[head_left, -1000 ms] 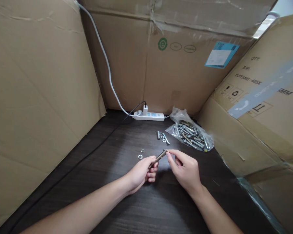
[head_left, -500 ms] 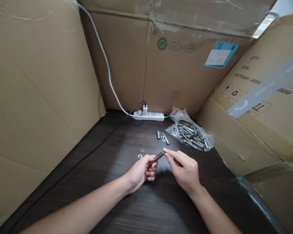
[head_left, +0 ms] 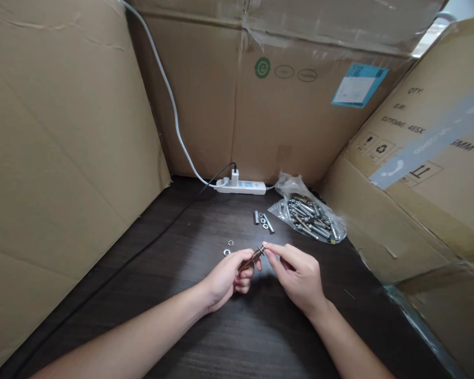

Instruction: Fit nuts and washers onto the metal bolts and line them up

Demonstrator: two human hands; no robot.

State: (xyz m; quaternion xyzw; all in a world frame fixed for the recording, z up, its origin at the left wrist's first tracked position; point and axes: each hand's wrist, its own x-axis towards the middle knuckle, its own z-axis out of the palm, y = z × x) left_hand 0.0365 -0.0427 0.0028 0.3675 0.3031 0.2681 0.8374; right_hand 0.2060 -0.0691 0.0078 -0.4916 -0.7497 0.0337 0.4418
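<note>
My left hand is closed around a brownish metal expansion bolt, which slants up to the right out of the fist. At its upper end, the thumb and forefinger of my right hand are pinched together on the tip. A small ring-like part shows near that tip, too small to make out fully. Just beyond the left hand lie a flat washer and a thinner ring. Farther back are a short metal sleeve, a longer bolt-like piece and several small rings or nuts.
A clear plastic bag full of metal bolts lies at the back right. Behind sits a white power strip with a plug; a black cable crosses the dark table. Cardboard boxes wall in three sides.
My left fingers have shifted up along the bolt, one fingertip now nearer its upper end. The right pinch has moved very slightly left. A ring-like part near the tip shows more plainly.
</note>
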